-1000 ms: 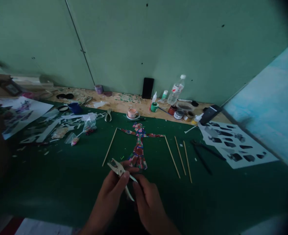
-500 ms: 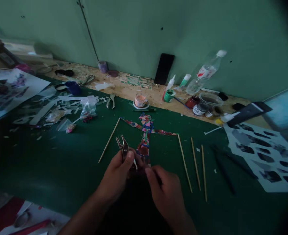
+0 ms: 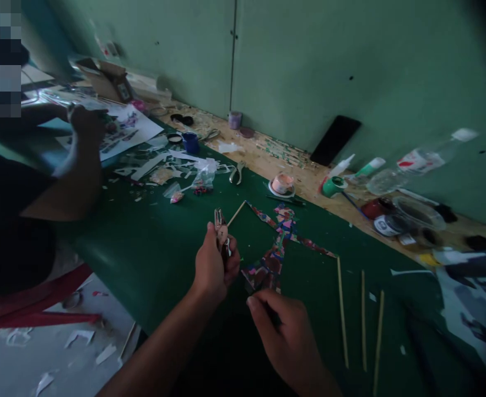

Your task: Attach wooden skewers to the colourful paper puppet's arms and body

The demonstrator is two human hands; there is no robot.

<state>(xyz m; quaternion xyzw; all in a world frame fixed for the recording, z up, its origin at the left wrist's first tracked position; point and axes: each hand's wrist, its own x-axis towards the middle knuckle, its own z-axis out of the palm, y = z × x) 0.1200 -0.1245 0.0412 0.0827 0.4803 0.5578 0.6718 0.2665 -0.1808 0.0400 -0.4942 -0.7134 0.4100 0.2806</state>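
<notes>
My left hand (image 3: pixel 213 267) is closed around a metal hand-held hole punch (image 3: pixel 222 234), its jaws pointing up and away from me. Flat on the green table lies a colourful jointed figure puppet (image 3: pixel 274 259), arms spread, with a thin wooden stick (image 3: pixel 342 311) at the end of its right-hand arm. Another stick (image 3: pixel 237 213) meets the other arm and passes behind the punch. The fingers of my right hand (image 3: pixel 284 325) are pinched together at the puppet's lower edge, which they partly cover.
Two loose sticks (image 3: pixel 363 320) lie on the right, near dark long-handled pliers or cutters that are hard to make out. Paint jars (image 3: pixel 333 186), a bottle (image 3: pixel 420 161) and a phone (image 3: pixel 335 140) line the wall. At left, a co-worker's arm (image 3: pixel 73 176) reaches over printed sheets.
The view has swung left, bringing a co-worker into sight. My left hand has lifted the hole punch away from the puppet's lower part, while my right hand stays at its lower edge.
</notes>
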